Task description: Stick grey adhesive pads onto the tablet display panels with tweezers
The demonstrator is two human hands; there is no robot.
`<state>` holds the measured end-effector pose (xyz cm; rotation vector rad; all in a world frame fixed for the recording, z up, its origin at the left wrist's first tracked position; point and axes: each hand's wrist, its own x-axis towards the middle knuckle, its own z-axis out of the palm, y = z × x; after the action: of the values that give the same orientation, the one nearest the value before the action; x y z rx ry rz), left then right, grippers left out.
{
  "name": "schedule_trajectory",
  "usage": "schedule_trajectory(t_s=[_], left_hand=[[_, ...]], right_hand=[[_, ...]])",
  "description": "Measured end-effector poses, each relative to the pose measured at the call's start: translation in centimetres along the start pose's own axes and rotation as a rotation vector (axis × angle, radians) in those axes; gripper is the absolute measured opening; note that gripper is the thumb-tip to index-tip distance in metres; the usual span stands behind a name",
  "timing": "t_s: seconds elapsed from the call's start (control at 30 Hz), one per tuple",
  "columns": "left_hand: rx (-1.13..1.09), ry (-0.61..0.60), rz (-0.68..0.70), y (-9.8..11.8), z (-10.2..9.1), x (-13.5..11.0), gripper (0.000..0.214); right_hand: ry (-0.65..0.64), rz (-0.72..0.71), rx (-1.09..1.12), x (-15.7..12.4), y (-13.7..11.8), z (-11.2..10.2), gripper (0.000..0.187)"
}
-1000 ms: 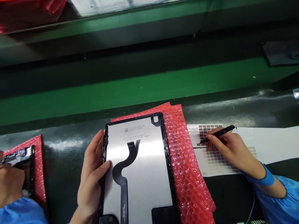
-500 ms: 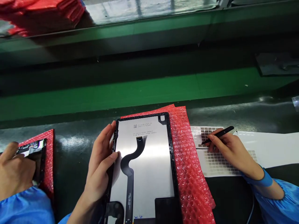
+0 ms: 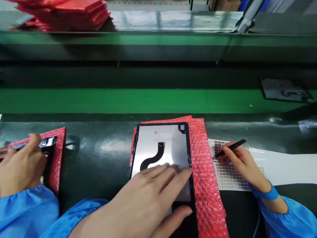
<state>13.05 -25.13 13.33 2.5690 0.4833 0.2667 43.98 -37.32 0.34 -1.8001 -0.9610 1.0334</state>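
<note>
A tablet screen panel (image 3: 173, 135) in a black frame lies face down, its silvery back and a curved black ribbon cable (image 3: 151, 160) showing. Across its lower half reaches my left hand (image 3: 153, 195), fingers stretched out and the index fingertip at the frame's right edge; it covers part of the cable. Under the panel are red bubble-wrap bags (image 3: 205, 185). To the right, my right hand (image 3: 241, 162) pinches black tweezers (image 3: 232, 147), tip down on a white sheet (image 3: 218, 180) of small grey square stickers. A blue band circles that wrist.
At far left a co-worker's hand (image 3: 24, 165) works over another device on a red bubble-wrap bag (image 3: 58, 158). Red bags (image 3: 81, 15) are stacked on the shelf behind. A dark panel (image 3: 282, 89) lies on the green strip at back right.
My left hand has let go of the panel's left edge and swung right across its back. My right hand stays at the sticker sheet with the tweezers. The view has tilted and shifted.
</note>
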Motion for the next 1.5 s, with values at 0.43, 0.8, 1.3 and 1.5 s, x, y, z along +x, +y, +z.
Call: schedule_trajectory(t_s=[0.43,0.8,1.3,1.5], left_hand=[[0.225,-0.119,0.047,-0.3,3.0,1.0,0.044],[0.383,-0.111,0.089,0.3,3.1,1.0,0.047],[0.313,-0.11,0.036,0.3,3.2,0.7,0.048],[0.268,-0.095,0.006,0.1,3.5,0.8,0.048]], right_hand=[[-0.044,0.035,-0.058,0.0,-0.2,-0.3,0.052],[0.044,-0.153,0.413,0.1,-5.9,0.8,0.033],[-0.146,-0.071,0.403,0.4,-10.6,6.1,0.027],[-0.194,-0.06,0.388,0.5,-10.6,6.2,0.023]])
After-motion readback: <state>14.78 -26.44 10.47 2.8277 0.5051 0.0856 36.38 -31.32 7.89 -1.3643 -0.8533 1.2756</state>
